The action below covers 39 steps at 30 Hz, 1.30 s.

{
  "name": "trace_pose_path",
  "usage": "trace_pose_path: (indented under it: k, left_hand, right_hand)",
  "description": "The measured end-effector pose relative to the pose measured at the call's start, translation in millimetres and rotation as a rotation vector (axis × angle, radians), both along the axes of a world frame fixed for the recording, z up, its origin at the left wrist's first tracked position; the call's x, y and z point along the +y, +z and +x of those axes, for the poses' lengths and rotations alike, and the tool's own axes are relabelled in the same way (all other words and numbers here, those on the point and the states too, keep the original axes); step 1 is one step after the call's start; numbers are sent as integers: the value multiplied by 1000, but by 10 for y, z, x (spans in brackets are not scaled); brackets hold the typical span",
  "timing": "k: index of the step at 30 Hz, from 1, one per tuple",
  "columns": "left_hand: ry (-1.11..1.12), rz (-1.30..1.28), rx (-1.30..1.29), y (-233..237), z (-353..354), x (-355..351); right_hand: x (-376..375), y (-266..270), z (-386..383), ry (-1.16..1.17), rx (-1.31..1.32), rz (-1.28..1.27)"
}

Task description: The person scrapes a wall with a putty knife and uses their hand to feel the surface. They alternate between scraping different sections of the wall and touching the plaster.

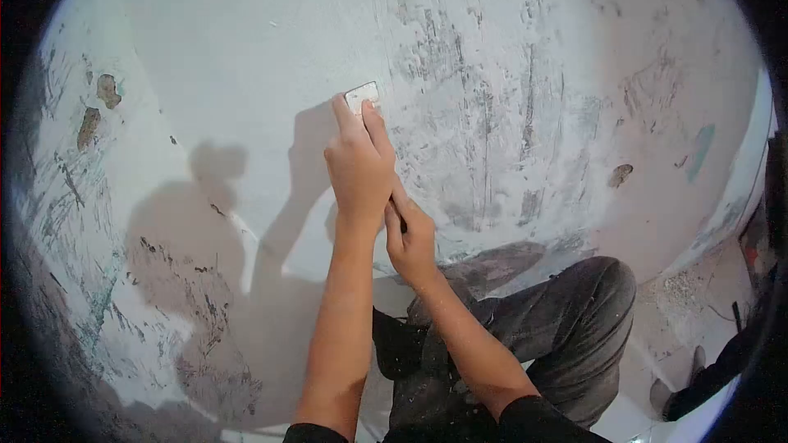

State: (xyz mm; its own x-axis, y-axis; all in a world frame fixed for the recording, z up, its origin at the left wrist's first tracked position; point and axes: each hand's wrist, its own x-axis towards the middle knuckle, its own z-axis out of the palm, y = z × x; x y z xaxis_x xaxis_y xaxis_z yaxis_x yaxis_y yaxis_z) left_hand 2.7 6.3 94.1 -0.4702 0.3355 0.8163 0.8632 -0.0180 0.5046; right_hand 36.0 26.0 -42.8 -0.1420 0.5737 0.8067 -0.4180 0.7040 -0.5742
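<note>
A small pale flat block or blade (361, 97) rests against the white, patchy wall (246, 49). My left hand (359, 166) is wrapped round it, with fingertips along its sides. Below and to the right, my right hand (410, 238) is closed round a dark handle-like part that is mostly hidden by the fingers. Whether this part joins the pale block cannot be made out. Grey scuffs and smears mark the wall to the right of my hands, and shadows of my head and arms fall to the left.
My bent knee in dark, dusty trousers (566, 320) is close to the wall at lower right. Chipped holes (108, 91) show at the wall's left. Another person's dark-clothed leg and shoe (662, 399) are at the far lower right, near debris on the floor (677, 291).
</note>
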Motion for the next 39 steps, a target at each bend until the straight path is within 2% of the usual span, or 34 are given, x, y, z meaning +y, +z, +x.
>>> trace_pose_path:
  k: [4, 8, 11, 13, 18, 20, 26, 28, 29, 30, 32, 34, 36, 38, 39]
  left_hand:
    - [59, 63, 94, 202, 12, 76]
    - [66, 17, 101, 525, 76, 58]
    - [132, 85, 268, 503, -104, 94]
    - [140, 59, 311, 564, -115, 77]
    - [130, 18, 339, 656, -149, 88]
    - [124, 103, 411, 697, -167, 136]
    - [64, 31, 272, 799, -56, 94]
    - [67, 222, 365, 1006, -118, 210]
    - [18, 272, 341, 1258, -138, 271]
    - [33, 198, 307, 1550, -60, 244]
    - [296, 362, 659, 2210, -459, 557]
    - [226, 306, 606, 2597, -364, 522]
    - [163, 225, 544, 2734, -133, 420]
    - [37, 352, 583, 2644, 81, 93]
    - [53, 356, 591, 2548, 155, -73]
  right_hand:
    - [86, 246, 11, -24, 17, 40]
    - [93, 517, 13, 17, 48, 19]
    - [54, 572, -101, -51, 56, 65]
    - [-5, 638, -134, 36, 87, -4]
    - [3, 710, -210, 16, 156, 43]
    - [36, 760, -205, 8, 152, 41]
    - [136, 856, -149, 3, 135, 69]
    - [213, 1123, -120, -80, 234, 154]
    - [293, 1383, -38, -102, 233, 195]
    - [346, 1661, 59, -119, 233, 234]
    - [318, 2160, 214, -87, 207, 200]
    - [382, 2508, 186, -131, 255, 237]
    - [354, 2646, 318, -133, 225, 264]
    - [291, 2584, 537, -130, 195, 325]
    - [266, 2522, 680, -138, 165, 392]
